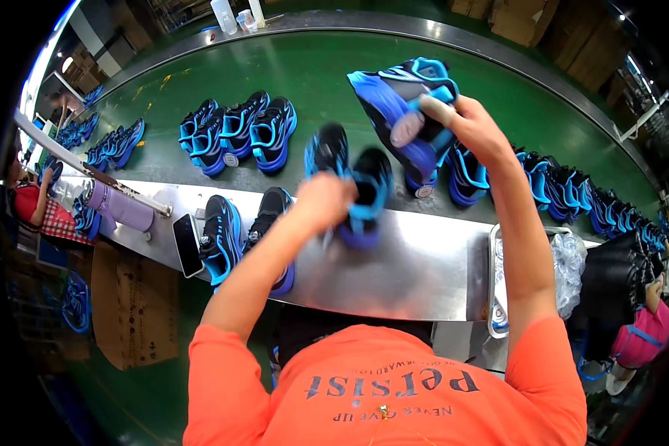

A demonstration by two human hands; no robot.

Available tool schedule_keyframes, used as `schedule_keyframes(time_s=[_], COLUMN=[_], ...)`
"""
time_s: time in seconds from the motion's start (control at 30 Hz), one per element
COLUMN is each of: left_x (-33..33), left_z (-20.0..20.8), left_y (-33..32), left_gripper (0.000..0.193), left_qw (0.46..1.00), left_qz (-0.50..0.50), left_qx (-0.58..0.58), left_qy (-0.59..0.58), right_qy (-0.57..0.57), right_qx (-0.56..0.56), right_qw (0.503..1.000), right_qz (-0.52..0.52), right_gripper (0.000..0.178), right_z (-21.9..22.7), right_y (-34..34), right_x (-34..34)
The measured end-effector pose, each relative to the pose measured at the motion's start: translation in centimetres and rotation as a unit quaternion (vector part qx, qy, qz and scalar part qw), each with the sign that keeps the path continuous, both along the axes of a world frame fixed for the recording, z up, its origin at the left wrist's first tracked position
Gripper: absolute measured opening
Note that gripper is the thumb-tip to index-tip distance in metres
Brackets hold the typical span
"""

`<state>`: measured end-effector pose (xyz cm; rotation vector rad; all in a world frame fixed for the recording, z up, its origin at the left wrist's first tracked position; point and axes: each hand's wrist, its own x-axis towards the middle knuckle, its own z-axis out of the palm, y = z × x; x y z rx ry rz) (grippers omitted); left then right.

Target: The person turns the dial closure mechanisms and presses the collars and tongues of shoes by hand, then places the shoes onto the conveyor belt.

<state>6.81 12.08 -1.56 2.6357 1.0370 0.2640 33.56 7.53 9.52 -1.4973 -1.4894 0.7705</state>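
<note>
Gripping raised footwear (383, 97), one shoe or an overlapping pair, over the green work surface (334, 74), the right hand (479, 130) closes its thumb and fingers about the collar side; a pale covering shows on the thumb. The left hand (325, 199) lies over the blurred shoes (372, 184) where the green surface meets the steel bench (438, 256); blur hides whether its fingers grasp them or merely touch. Such footwear probably handles as light and sturdy: the upper should yield under pressure, the thick sole resist bending, and little seems fragile. The open collar or heel likely offers a secure hold, whereas the smooth sidewall of the sole may slip more readily. Materials: the uppers appear to be dark fabric with bright blue linings and side streaks; the soles, moulded and curved, grade from blue towards violet. The bench is smooth, reflective metal, bearing standing shoes (221, 227) and a flat, rectangular phone (186, 245); towards the right, crumpled clear plastic (570, 271) lies at a metal-rimmed tray (492, 282).
</note>
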Motion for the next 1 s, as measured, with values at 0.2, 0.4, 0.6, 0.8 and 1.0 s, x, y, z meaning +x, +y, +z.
schedule_keyframes(time_s=[0.2,0.4,0.6,0.8,1.0], left_x=[0.2,-4.0,-4.0,-2.9,-2.8], left_z=[0.7,-0.1,-2.8,-2.3,-1.9], left_y=[-1.0,-12.0,-15.6,-14.0,-15.1], left_gripper=[0.018,0.073,0.059,0.046,0.044], left_qw=[0.946,0.918,0.970,0.974,0.985], left_qz=[0.075,0.009,0.120,0.039,0.020], left_qx=[0.011,-0.274,-0.133,0.008,-0.032], left_qy=[-0.316,-0.288,-0.167,-0.223,-0.171], right_qy=[-0.142,-0.267,-0.184,-0.275,-0.028], right_qx=[0.073,0.086,0.017,0.119,-0.039], right_qw=[0.985,0.951,0.966,0.954,0.999], right_qz=[0.059,0.127,0.180,-0.034,0.002], right_gripper=[0.030,0.035,0.036,0.042,0.024], right_z=[-2.3,-10.4,-11.5,-8.1,-13.5], right_y=[-10.4,-18.6,-21.4,-18.6,-17.6], right_x=[-1.7,-7.8,-10.5,-7.6,-7.8])
